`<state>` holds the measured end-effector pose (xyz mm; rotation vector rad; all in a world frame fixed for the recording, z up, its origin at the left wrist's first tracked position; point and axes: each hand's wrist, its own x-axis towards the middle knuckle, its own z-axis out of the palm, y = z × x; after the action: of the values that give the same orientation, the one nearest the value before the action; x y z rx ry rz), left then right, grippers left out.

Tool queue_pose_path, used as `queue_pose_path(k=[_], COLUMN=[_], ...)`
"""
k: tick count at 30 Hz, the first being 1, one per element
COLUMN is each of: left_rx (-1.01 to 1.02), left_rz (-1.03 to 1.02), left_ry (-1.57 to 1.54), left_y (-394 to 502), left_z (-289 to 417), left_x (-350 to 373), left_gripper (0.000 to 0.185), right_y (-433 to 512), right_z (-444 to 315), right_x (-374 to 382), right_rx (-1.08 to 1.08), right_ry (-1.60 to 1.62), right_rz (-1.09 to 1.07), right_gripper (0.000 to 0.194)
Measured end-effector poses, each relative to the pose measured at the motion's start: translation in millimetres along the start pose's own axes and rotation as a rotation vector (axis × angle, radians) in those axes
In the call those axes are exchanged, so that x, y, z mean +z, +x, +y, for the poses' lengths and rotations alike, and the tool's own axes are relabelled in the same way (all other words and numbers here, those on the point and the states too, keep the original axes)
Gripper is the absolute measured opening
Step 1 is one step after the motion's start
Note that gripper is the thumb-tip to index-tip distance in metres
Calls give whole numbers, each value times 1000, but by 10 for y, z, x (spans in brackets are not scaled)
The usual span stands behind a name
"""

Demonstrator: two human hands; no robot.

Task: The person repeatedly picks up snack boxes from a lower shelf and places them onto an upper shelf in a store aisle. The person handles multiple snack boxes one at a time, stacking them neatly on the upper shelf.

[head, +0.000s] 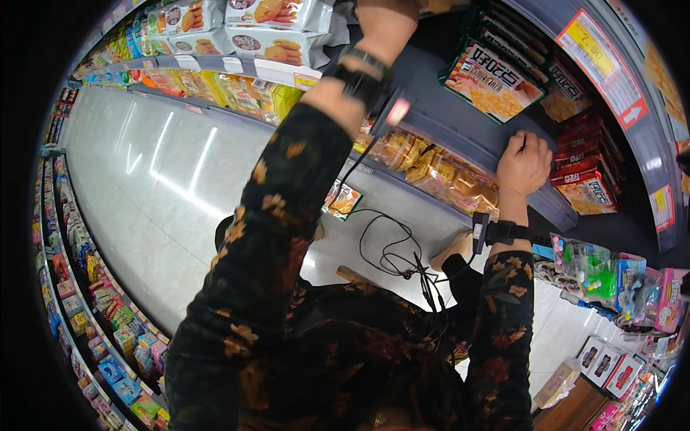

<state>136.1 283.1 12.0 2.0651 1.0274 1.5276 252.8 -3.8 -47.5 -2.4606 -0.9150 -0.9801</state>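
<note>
My left hand (387,21) reaches up to the top edge of the picture, over the shelf beside the white biscuit packs (275,46); its fingers are cut off or blurred, and what it holds cannot be told. My right hand (524,161) rests with curled fingers at the front edge of the shelf (458,132). It lies between the green-edged snack packs (493,81) and the red snack packs (585,188). Both wrists wear black straps with small devices. A similar green-edged pack (345,202) appears low down, near the floor, below my left forearm.
Wrapped bread (436,167) fills the lower shelf. Black cables (399,253) hang in front of my body. Toy packets (598,275) hang at the right, above boxes (609,363). A long stocked shelf (81,301) runs along the left across the aisle.
</note>
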Motion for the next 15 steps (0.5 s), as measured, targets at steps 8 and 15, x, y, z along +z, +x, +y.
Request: queue_pose_path(k=[8,15], left_rx=[51,25], left_rz=[-268,-378], left_ry=[158,207], left_y=[541,574], left_z=[-615,-684], left_x=[1066,1308], left_gripper=[20,20], right_y=[3,22], right_z=[4,-4], right_x=[-14,-31], right_rx=[-23,-17], right_ry=[53,65], right_rz=[1,-19], right_gripper=[17,16])
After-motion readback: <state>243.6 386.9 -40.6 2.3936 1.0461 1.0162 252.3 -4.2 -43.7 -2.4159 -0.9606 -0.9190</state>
